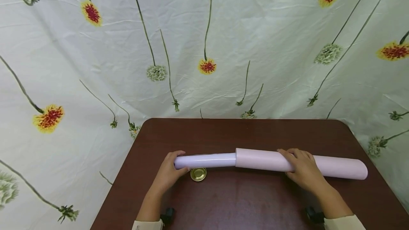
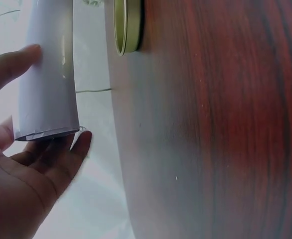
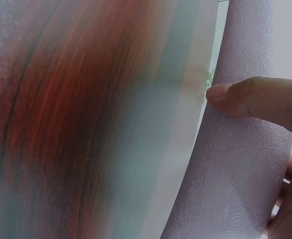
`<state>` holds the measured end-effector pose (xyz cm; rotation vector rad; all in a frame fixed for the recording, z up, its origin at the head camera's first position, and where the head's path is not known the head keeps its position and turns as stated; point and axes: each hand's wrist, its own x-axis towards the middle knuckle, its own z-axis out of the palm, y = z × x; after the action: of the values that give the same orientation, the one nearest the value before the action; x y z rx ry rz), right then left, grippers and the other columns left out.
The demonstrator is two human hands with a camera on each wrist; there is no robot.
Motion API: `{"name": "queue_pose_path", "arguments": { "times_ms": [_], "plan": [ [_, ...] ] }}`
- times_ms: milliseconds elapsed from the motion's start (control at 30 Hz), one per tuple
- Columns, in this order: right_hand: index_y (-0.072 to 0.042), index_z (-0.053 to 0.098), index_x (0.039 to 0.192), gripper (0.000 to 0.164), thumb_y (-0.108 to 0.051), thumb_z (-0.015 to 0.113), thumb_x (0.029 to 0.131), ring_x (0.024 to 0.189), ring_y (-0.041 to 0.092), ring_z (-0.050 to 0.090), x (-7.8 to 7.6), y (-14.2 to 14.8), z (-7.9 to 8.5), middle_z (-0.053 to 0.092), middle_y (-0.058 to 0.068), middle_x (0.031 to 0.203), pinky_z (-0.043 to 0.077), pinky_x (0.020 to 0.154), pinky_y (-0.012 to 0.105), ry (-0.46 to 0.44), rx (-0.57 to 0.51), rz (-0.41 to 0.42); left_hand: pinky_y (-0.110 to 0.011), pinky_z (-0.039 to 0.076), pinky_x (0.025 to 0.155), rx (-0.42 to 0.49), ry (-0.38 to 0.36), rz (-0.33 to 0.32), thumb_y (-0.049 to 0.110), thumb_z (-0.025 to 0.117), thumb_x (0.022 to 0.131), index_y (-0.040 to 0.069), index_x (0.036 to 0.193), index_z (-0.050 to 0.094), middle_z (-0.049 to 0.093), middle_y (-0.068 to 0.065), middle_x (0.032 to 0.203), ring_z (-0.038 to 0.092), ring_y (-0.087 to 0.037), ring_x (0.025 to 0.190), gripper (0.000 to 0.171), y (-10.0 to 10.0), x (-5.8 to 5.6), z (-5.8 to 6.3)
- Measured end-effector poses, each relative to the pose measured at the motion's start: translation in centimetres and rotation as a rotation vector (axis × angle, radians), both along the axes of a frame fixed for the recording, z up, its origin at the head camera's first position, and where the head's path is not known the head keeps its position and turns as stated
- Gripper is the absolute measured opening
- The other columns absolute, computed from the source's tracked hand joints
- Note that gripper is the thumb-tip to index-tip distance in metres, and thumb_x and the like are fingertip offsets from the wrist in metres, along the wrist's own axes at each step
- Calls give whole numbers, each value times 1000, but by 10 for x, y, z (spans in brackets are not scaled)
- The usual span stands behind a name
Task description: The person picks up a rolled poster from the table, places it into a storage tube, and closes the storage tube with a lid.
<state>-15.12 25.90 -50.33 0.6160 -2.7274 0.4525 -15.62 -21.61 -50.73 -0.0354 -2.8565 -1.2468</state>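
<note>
A glossy pale-lavender inner tube (image 1: 206, 160) sticks out of the left end of a wider pale-pink outer tube (image 1: 340, 166); both lie crosswise over the table. My left hand (image 1: 169, 171) grips the free end of the inner tube, thumb on the near side and fingers on the far side. In the left wrist view, the palm faces that end's dark rim. My right hand (image 1: 301, 168) holds the outer tube around its middle, and the right wrist view shows its thumb pressed on the creased, leather-like surface. A small round gold lid (image 1: 198, 174) lies just below the inner tube, near my left hand.
The dark reddish-brown wooden table (image 1: 243, 201) has rounded far corners. Behind it and along the sides hangs a white cloth (image 1: 198, 91) printed with flowers. The outer tube's right end comes close to the table's right edge.
</note>
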Motion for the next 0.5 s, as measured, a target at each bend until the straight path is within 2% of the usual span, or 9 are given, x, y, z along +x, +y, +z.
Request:
{"name": "queue_pose_path", "arguments": {
  "times_ms": [500],
  "plan": [
    [-17,58,138,85,-6,93,61,110,42,59,2,-5,-2,62,15,116,36,97,63,24,-18,2,-43,46,95,36,24,17,15,85,81,13,130,64,61,-9,131,58,-25,113,53,8,1,-1]
  ]
}}
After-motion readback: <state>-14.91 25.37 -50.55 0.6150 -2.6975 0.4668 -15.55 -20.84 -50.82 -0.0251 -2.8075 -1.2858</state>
